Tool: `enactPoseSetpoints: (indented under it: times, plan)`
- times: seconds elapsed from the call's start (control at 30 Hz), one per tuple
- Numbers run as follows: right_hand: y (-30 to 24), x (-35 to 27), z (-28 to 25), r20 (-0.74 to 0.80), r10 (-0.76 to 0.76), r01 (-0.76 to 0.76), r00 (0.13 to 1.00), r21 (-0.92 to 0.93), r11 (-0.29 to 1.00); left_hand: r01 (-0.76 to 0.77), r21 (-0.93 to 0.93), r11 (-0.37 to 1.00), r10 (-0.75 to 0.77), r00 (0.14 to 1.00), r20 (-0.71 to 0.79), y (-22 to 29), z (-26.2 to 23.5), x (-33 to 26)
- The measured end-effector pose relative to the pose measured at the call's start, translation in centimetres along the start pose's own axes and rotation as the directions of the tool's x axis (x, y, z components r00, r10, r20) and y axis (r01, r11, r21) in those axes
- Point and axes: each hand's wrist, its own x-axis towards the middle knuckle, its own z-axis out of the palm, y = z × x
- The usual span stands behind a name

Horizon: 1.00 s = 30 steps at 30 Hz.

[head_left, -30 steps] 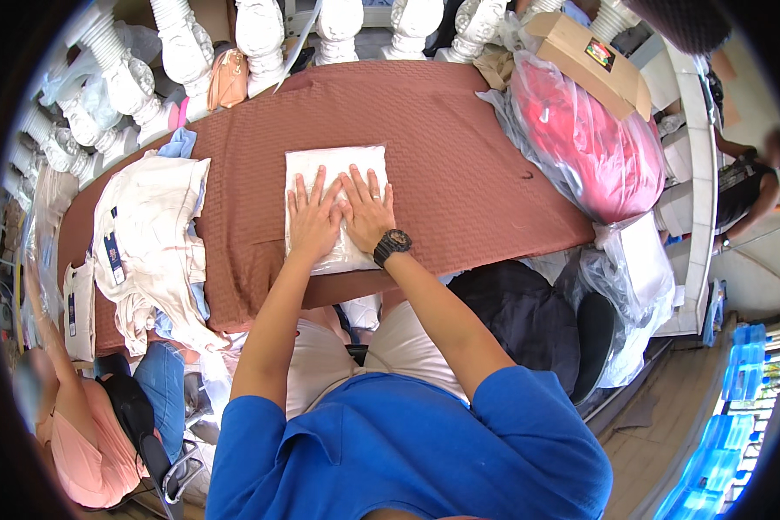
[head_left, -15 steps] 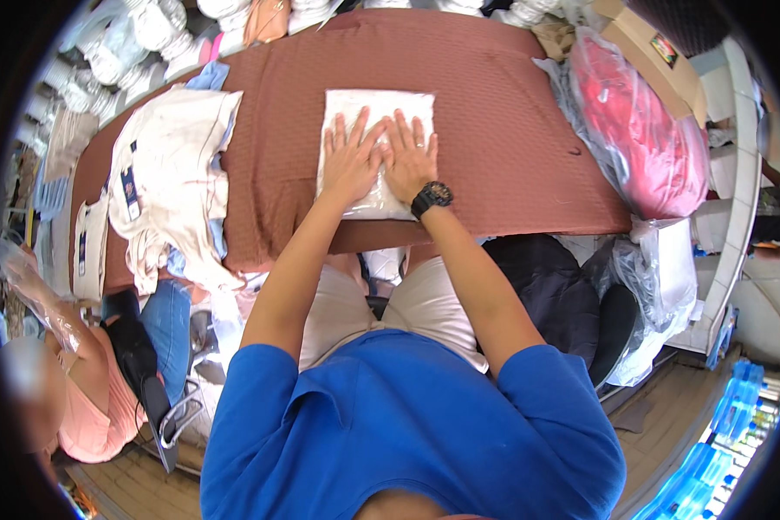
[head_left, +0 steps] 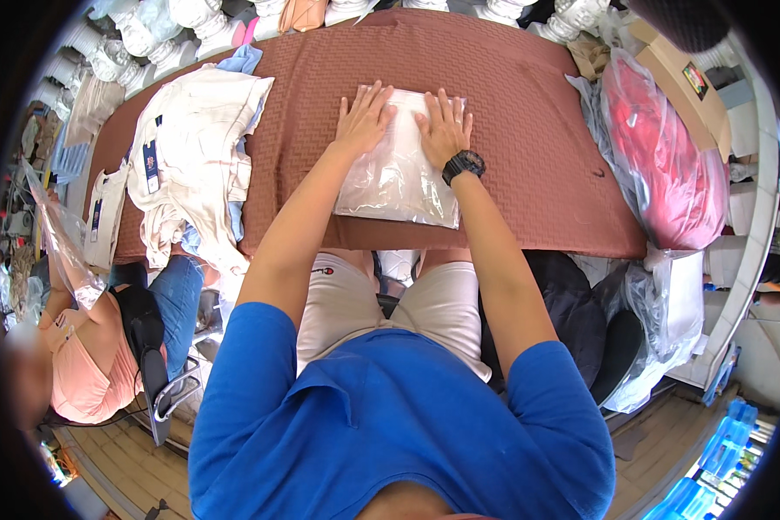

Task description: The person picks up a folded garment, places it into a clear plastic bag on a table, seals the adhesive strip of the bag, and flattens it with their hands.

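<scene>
A flat white package in a clear plastic bag [head_left: 399, 182] lies on the brown cloth-covered table [head_left: 546, 173] in front of me. My left hand [head_left: 364, 120] rests flat on its far left part, fingers spread and pointing away. On the far right part lies my right hand [head_left: 446, 130], also flat with the fingers apart; a black watch [head_left: 464, 165] is on that wrist. Neither hand grips anything. The plastic is shiny and wrinkled over the near half, and the folded white item inside shows through.
Left on the table are cream garments [head_left: 191, 130] with dark tags. A pink-red bundle in clear plastic [head_left: 663, 156] lies at the right, beside a cardboard box [head_left: 680, 87]. A person in a peach top [head_left: 91, 364] sits at the left, holding clear plastic. White balusters [head_left: 199, 24] line the far edge.
My hands have moved apart, from side by side at the package's middle to its far left and right parts. More of the package shows between them. The view has shifted slightly.
</scene>
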Motion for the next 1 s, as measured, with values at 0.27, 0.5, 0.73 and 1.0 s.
enactPoseSetpoints:
  times: [0.27, 0.5, 0.73, 1.0]
  plan:
    - [0.9, -0.3, 1.3, 0.048, 0.037, -0.038, 0.998, 0.012, 0.999, 0.030, 0.069, 0.997, -0.031, 0.999, 0.018, -1.2, 1.3, -0.3]
    - [-1.3, -5.5, -1.0, -0.072, -0.096, 0.098, 0.993, 0.025, 0.995, -0.105, -0.047, 0.993, 0.104, 0.994, -0.029, 2.0, -1.6, -7.3]
    - [-2.2, -7.9, -0.3, -0.001, -0.097, 0.097, 0.995, -0.043, 0.994, -0.106, 0.102, 0.989, 0.114, 0.991, -0.069, 2.4, -0.5, -10.1]
    - [-2.5, -7.9, -0.5, 0.013, -0.086, 0.086, 0.996, -0.104, 0.991, -0.088, 0.091, 0.992, 0.095, 0.992, -0.085, 2.7, -0.4, -10.2]
